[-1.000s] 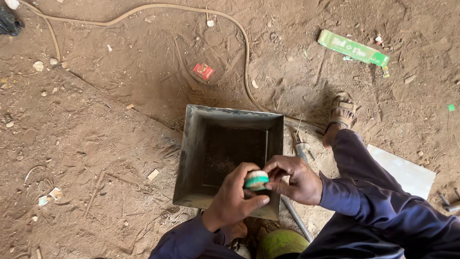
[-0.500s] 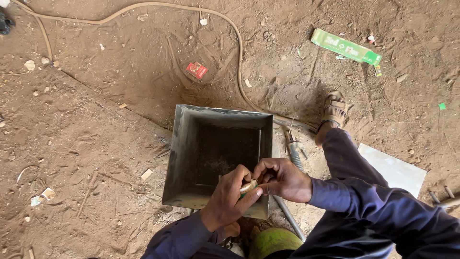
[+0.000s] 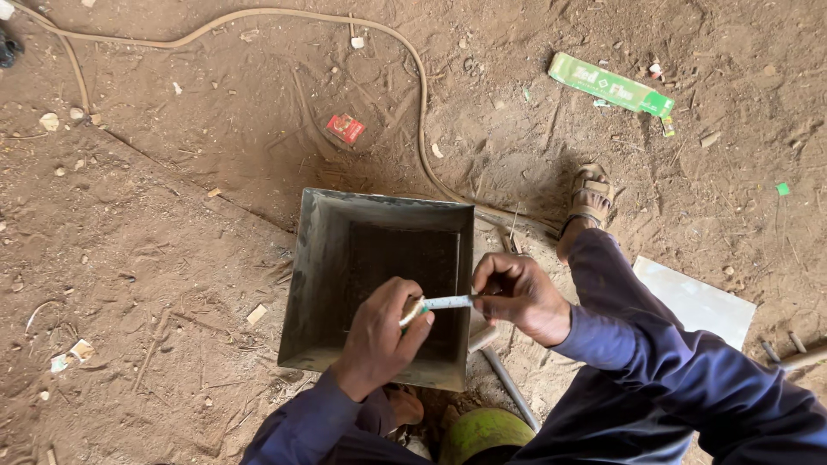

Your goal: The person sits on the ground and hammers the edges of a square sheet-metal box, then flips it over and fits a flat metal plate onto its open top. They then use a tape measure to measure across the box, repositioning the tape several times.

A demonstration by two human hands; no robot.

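- Left hand (image 3: 376,340) grips a tape roll (image 3: 412,310); right hand (image 3: 517,297) pinches the drawn-out tape strip (image 3: 448,302).
- Both hover over the square metal box (image 3: 327,284) on the dirt floor (cord at 12 o'clock).
- Step looks like unrolling tape; next calls for steady tension.

Bare, dry brown dirt floor (image 3: 172,258), scuffed and strewn with small scraps and pebbles. Darker shade across the upper stretch, paler sunlit ground at lower left. Tan hose (image 3: 258,17) looping over the earth; flat white sheet (image 3: 698,301) at right.
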